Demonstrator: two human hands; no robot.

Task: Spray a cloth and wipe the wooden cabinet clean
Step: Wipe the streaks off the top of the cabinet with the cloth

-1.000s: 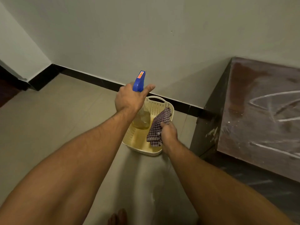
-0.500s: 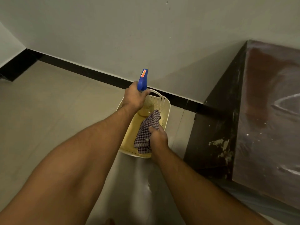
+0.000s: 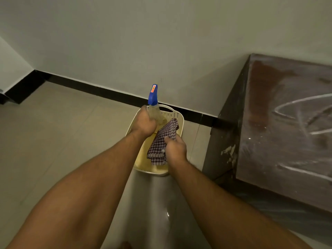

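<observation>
My left hand (image 3: 144, 123) grips the clear body of a spray bottle (image 3: 153, 97) with a blue trigger head, held upright over a cream perforated basket (image 3: 172, 114) on the floor. Just to its right, my right hand (image 3: 175, 148) holds a dark checked cloth (image 3: 164, 139), which hangs down into the basket. The dark wooden cabinet (image 3: 280, 123) stands at the right against the wall; its top is dusty, with white streaks and smears.
Beige floor tiles (image 3: 62, 132) spread out to the left of the basket. A pale wall with a black skirting strip (image 3: 100, 90) runs behind. The cabinet's near corner (image 3: 230, 153) has chipped pale patches.
My left hand has slid down from the trigger head to the bottle's body. The cloth and basket stay about where they were. The view has shifted slightly.
</observation>
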